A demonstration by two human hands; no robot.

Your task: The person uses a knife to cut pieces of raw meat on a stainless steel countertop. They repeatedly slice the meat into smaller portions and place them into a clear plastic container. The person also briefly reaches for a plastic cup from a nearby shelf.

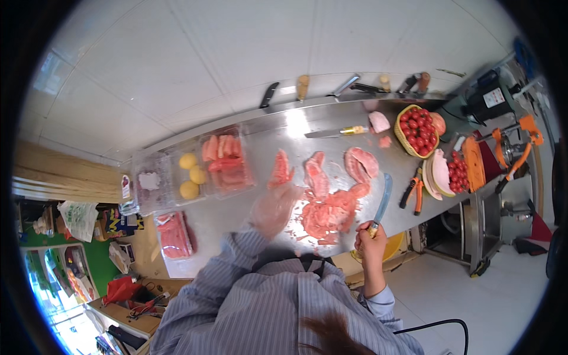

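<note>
My left hand [275, 211], in a clear plastic glove and slightly blurred, reaches over the steel counter [266, 128]. Its fingers are at the lower end of a red pomelo segment [280, 168]; whether they grip it cannot be told. In my right hand [372, 244] is the patterned handle of a knife [385, 195], its bluish blade pointing up and away from me. Between the hands lies a heap of pink membrane scraps [330, 215]. Two more pieces of pomelo lie beyond it, a segment [316, 171] and a larger curved piece [360, 163].
At left are clear plastic boxes with peeled segments [224, 153] and yellow fruits [190, 188], plus a wrapped red pack [174, 235]. Rightward are a second knife [335, 132], a basket of cherry tomatoes [417, 131], orange-handled pliers [413, 191] and pomelo rinds [437, 175].
</note>
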